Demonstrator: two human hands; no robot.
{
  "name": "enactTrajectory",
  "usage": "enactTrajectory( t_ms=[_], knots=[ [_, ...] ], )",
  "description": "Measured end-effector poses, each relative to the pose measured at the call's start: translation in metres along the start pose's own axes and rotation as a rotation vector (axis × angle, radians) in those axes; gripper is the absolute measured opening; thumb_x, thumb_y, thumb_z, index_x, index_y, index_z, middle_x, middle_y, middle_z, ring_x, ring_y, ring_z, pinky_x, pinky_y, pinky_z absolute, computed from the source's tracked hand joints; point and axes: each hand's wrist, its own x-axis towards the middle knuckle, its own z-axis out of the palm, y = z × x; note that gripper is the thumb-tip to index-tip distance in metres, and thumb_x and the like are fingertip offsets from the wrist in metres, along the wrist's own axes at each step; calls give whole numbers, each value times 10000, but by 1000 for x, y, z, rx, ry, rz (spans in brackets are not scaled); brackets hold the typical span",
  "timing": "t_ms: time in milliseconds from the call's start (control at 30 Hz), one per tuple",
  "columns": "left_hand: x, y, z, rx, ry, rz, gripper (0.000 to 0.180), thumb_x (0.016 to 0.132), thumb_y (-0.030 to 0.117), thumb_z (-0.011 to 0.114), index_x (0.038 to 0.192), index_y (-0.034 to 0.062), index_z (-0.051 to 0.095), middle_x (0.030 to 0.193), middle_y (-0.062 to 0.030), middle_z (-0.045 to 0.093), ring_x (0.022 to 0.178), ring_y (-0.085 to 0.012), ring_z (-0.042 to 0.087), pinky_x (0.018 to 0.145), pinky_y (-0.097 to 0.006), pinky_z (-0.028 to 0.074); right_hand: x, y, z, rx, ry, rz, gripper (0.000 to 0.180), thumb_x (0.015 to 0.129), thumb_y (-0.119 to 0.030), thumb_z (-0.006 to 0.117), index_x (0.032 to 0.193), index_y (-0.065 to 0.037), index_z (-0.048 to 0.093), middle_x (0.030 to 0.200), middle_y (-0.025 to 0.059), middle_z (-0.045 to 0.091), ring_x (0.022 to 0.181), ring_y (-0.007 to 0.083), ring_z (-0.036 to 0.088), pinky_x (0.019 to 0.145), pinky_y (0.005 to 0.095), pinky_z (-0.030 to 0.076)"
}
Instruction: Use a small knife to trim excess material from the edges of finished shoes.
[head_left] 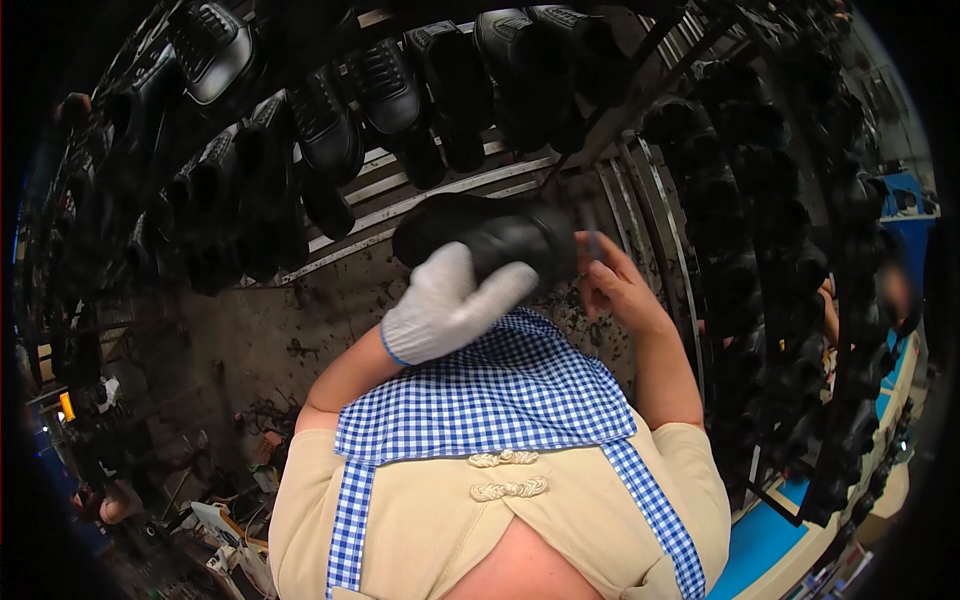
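Observation:
A black shoe (505, 232) is held sideways in front of my apron. My left hand (455, 305), in a white knit glove with a blue cuff edge, is closed around it from the near side, the thumb spread along the shoe. Just off the shoe's right end is my bare right hand (622, 285), its fingers curled and pinched together. A thin greyish thing (594, 247) shows at those fingers, too blurred to name. Whether it touches the shoe I cannot tell.
Black lace-up shoes (385, 90) hang in rows on a metal rack (450, 196) ahead. To the right stands another rack of dark shoes (750, 230), with a blue-topped bench (765, 545) behind it. The dark floor (250, 350) is littered with scraps; clutter lies at the lower left.

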Motion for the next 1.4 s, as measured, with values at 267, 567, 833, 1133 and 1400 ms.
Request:
enactTrajectory(
  t_ms=[267, 567, 833, 1133, 1400],
  knots=[
    [18, -20, 6, 535, -562, 541, 311, 910, 284, 585, 1014, -2, 654, 900, -178, 667, 819, -319, 654, 744, -368, 540, -9, 66, 1, 543, 122, 439, 593, 853, -472, 614, 1260, -44, 564, 1146, 119, 660, 1022, 220, 648, 882, 337, 522],
    [37, -42, -38, -547, 518, -10, 408, 873, 117, 640, 1252, 6, 538, 1166, -98, 614, 1110, -178, 573, 972, -302, 453, -15, 88, -25, 604, -122, 12, 830, 711, -468, 730, 1368, -28, 476, 1323, 114, 567, 1201, 244, 554, 1033, 359, 428],
    [46, -30, -46, -597, 500, 391, 441, 818, 156, 696, 1228, 53, 568, 1142, -63, 613, 1054, -162, 590, 965, -318, 476, 23, 42, -15, 76, 331, -35, 100, 885, -126, 684, 951, -51, 691, 810, -36, 616, 704, 44, 522, 613, 206, 401],
    [27, -9, -50, 17, 113, 332, 599, 700, 195, 836, 1234, 67, 597, 1169, -81, 636, 1094, -196, 605, 978, -346, 485, 33, -97, 36, -723, 80, -1060, 244, 759, 29, 728, 993, -39, 709, 839, 64, 646, 675, 145, 653, 557, 216, 528],
    [27, -14, -41, 161, 42, 281, 613, 705, 236, 845, 1234, 57, 594, 1132, -97, 646, 1056, -200, 624, 946, -327, 500, 27, -126, 36, -1268, -124, -1214, 270, 623, -34, 756, 887, -50, 701, 798, 14, 627, 607, 141, 641, 471, 231, 505]
  ],
)
